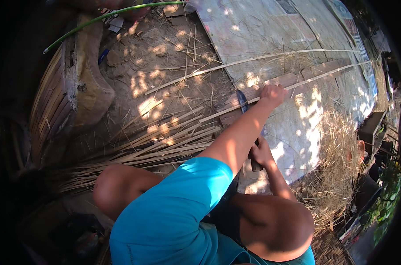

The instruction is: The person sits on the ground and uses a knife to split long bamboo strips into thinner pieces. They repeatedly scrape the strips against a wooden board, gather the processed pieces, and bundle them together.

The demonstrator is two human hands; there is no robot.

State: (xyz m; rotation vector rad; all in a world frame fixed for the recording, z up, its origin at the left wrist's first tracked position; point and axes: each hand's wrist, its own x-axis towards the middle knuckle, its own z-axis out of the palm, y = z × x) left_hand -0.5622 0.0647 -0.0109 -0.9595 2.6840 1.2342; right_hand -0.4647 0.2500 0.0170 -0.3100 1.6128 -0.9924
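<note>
My left hand (274, 94) reaches out across the middle, fingers closed on a long thin bamboo strip (328, 74). Under that strip lies a wooden board (286, 81). Closer to me, my right hand (262, 152) is closed round the handle (256, 165) of a large knife. The dark curved blade (242, 100) points away from me and crosses the strip left of my left hand. My left forearm hides the middle of the knife. Farther off, a second bamboo strip (253, 58) lies roughly alongside the held one.
Split bamboo strips (165, 148) are piled at my left, beside my knee. Fine shavings (330, 163) heap up on the right. A printed sheet (262, 33) covers the ground ahead. A green stalk (107, 17) and a worn curved object (87, 84) are at the upper left.
</note>
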